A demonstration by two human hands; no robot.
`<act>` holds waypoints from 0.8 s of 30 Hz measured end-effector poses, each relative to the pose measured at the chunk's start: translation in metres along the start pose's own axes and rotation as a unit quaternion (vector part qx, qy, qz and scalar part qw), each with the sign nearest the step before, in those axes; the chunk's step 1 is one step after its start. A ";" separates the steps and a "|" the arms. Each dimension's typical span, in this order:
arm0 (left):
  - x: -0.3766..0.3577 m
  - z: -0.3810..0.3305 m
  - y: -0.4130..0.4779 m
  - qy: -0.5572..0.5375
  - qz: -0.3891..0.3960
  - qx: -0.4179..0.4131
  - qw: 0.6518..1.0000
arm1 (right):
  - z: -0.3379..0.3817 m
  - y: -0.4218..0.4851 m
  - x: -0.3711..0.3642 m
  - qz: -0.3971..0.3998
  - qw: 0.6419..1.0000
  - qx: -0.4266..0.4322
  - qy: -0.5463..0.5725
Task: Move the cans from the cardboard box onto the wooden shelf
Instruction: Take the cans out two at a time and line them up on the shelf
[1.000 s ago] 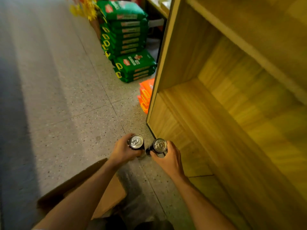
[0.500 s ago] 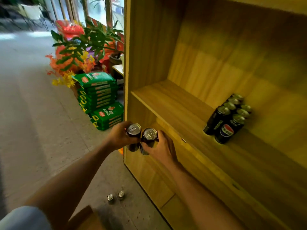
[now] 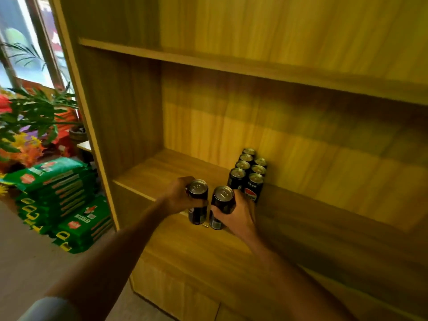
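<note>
My left hand (image 3: 177, 197) grips a black can (image 3: 197, 201), upright, just above the front edge of the wooden shelf (image 3: 148, 174). Beside it, my right hand (image 3: 240, 215) grips a second black can (image 3: 221, 206), also upright. The two cans are close together, almost touching. Behind and to the right, several black cans (image 3: 249, 174) stand in two rows on the shelf against its back panel. The cardboard box is out of view.
An upper shelf board (image 3: 231, 63) runs above the compartment. Left of the shelf's side panel (image 3: 92, 135), green bags (image 3: 60, 200) are stacked on the floor, with a plant and bright flowers (image 3: 25, 126) behind them. The shelf board extends bare to the right (image 3: 324, 212).
Both hands have risen from near the floor to shelf height, carrying the two cans, and have moved forward over the shelf's front edge. The view has swung up toward the shelf.
</note>
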State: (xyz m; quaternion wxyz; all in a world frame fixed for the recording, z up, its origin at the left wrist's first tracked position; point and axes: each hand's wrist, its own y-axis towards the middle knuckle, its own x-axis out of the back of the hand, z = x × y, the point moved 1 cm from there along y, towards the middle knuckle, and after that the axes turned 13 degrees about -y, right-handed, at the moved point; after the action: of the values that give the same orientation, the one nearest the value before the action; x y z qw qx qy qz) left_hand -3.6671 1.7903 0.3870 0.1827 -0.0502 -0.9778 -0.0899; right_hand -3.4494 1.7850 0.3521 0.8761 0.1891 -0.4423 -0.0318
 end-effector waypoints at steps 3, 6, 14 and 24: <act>-0.025 -0.004 0.025 -0.018 0.039 -0.003 0.999 | -0.021 -0.001 0.007 -0.002 0.997 -0.059 0.044; -0.047 -0.003 0.043 -0.033 0.061 0.005 0.998 | -0.038 -0.002 0.013 -0.003 0.992 -0.106 0.062; -0.080 0.007 0.070 -0.041 0.068 0.033 0.996 | -0.062 0.002 0.020 -0.048 0.984 -0.162 0.048; -0.086 -0.003 0.088 0.033 0.092 0.016 0.995 | -0.059 0.023 0.011 -0.045 0.984 -0.165 0.044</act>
State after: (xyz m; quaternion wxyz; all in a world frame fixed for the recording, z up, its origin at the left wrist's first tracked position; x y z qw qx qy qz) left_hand -3.5747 1.8698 0.3725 0.2235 -0.1342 -0.9637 -0.0582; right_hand -3.3985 1.8215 0.3370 0.9117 0.0631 -0.3826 -0.1356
